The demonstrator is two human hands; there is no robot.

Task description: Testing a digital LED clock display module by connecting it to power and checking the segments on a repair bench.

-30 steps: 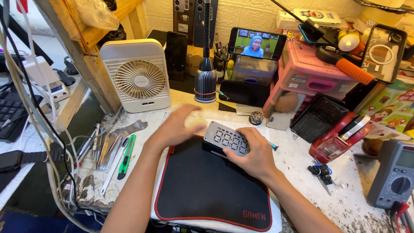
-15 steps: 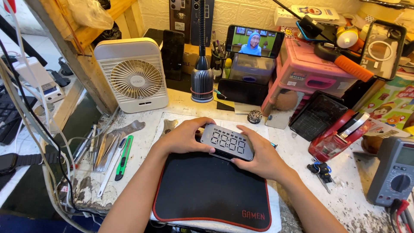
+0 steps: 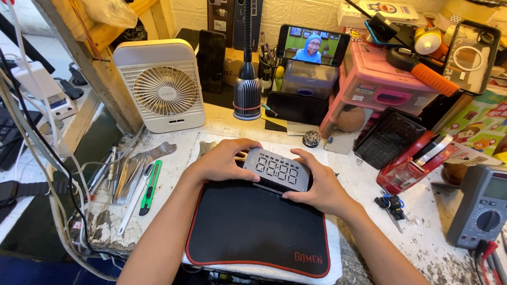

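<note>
Now your left hand (image 3: 222, 162) and right hand (image 3: 316, 186) grasp the grey rectangular digital clock (image 3: 278, 169) by its ends, over the far edge of the black red-trimmed mat (image 3: 253, 227).

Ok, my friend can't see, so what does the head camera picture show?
Two bare hands, the left hand and the right hand, hold a small grey digital clock by its ends over a black mat with a red edge. Around them sit a white fan, hand tools and a grey multimeter.

The near black mat (image 3: 253, 232) lies open. Hand tools (image 3: 129, 179) crowd the left, a white fan (image 3: 161, 87) blocks far left, a multimeter (image 3: 480, 208) right.
</note>
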